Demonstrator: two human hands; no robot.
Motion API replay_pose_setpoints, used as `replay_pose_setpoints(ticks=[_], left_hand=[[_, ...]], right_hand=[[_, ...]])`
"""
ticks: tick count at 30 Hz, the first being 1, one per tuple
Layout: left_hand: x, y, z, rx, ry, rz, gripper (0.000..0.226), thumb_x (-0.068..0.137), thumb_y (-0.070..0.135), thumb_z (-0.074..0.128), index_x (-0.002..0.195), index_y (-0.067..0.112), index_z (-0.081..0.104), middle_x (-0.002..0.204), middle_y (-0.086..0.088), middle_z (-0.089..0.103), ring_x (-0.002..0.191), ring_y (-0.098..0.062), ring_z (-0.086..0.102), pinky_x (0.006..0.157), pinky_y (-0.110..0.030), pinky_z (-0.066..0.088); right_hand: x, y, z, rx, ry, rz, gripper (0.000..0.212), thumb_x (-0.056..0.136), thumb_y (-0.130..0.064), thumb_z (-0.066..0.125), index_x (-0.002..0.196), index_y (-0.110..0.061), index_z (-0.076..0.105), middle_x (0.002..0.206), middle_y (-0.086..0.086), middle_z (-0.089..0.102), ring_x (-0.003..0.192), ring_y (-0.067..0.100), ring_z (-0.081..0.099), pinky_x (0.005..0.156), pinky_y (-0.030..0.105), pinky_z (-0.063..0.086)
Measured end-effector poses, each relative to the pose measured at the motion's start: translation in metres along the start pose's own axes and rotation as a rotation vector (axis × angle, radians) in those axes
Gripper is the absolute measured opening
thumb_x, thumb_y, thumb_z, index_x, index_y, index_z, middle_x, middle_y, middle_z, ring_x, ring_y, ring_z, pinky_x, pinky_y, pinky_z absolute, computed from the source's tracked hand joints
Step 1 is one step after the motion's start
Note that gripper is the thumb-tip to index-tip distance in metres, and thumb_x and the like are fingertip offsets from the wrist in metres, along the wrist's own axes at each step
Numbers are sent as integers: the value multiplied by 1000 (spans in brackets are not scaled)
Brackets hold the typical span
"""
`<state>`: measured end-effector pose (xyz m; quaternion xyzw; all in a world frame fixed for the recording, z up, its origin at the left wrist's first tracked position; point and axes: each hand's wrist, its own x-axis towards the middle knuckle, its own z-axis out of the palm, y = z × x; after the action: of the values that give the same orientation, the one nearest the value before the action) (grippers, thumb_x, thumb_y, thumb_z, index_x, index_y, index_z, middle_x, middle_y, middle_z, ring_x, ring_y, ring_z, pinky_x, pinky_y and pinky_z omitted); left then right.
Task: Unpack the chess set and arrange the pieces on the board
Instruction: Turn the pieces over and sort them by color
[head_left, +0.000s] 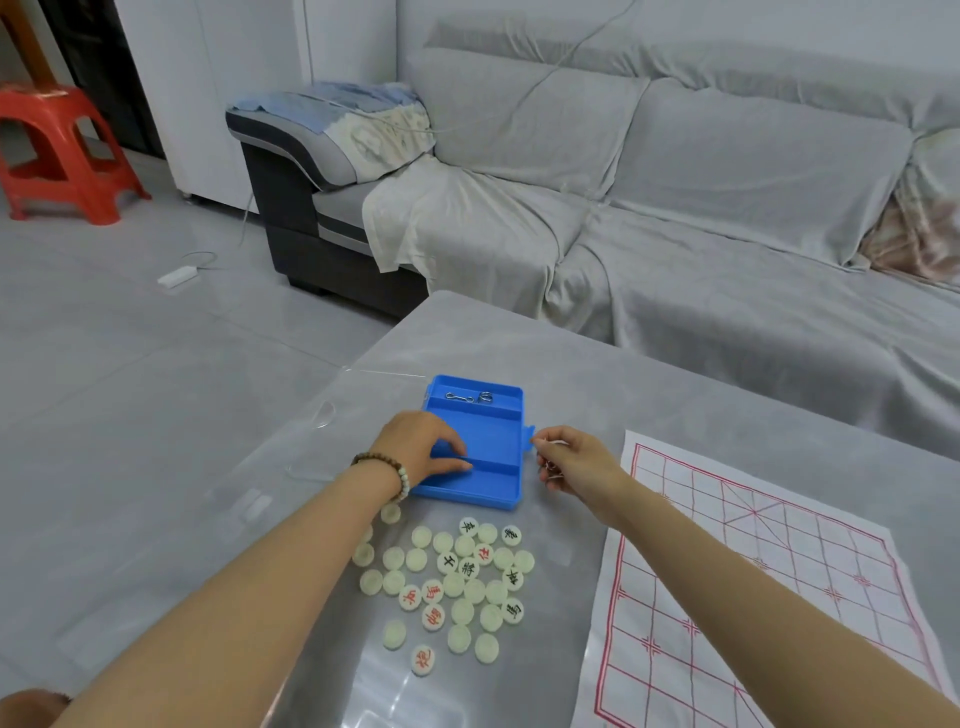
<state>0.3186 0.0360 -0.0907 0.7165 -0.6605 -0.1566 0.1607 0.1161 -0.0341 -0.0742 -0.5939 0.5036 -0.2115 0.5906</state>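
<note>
here the left hand (423, 447) lies flat-fingered in the blue box (498, 436); the right hand (574, 457) pinches a small shiny thing (551, 471) just beside it.

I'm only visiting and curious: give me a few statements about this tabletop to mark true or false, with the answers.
1. The chess pieces lie loose on the table. True.
2. Several pieces already stand on the board. False: the board carries none.
3. The left hand rests inside the blue box. True.
4. The blue box is closed. False: it lies open, its compartments showing.
5. The board lies left of the pieces. False: it lies to their right.
6. Small metal rings lie in the box's far compartment. True.
</note>
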Motion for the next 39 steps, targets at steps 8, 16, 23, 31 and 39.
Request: replay_pose_setpoints(ticks=[8,16,23,31,39], left_hand=[[20,56,-45,63,82,101,18,84,31,65,91,16,72,92,5,70,85,-12,61,83,-25,46],[15,194,-64,148,56,329,18,86,37,60,94,24,69,94,10,67,81,-5,55,87,-28,47],[-5,347,-7,171,-70,556,21,89,33,57,101,21,69,100,7,67,83,-3,51,83,-18,41],[-30,494,95,134,-231,722,22,89,34,56,101,20,68,100,5,67,84,-4,51,81,-18,40],[-55,543,186,123,-403,723,22,89,32,57,104,19,68,103,1,66,92,-12,56,77,-18,37]], right_hand=[[-24,-10,-31,64,-4,-82,13,96,-14,47,103,-7,56,75,5,55,60,13,53,56,20,46],[-102,-15,-143,139,143,-113,20,98,-16,44,108,-12,60,83,5,59,70,13,56,67,23,52],[-210,50,-292,345,330,15,25,100,-10,37,111,-4,59,92,11,62,76,19,61,58,19,55],[-313,118,-419,670,500,62,25,99,-5,37,117,5,52,100,17,63,90,24,62,67,25,57],[-343,178,-461,776,578,136,30,98,-5,38,123,9,48,105,18,61,93,24,61,71,26,56]])
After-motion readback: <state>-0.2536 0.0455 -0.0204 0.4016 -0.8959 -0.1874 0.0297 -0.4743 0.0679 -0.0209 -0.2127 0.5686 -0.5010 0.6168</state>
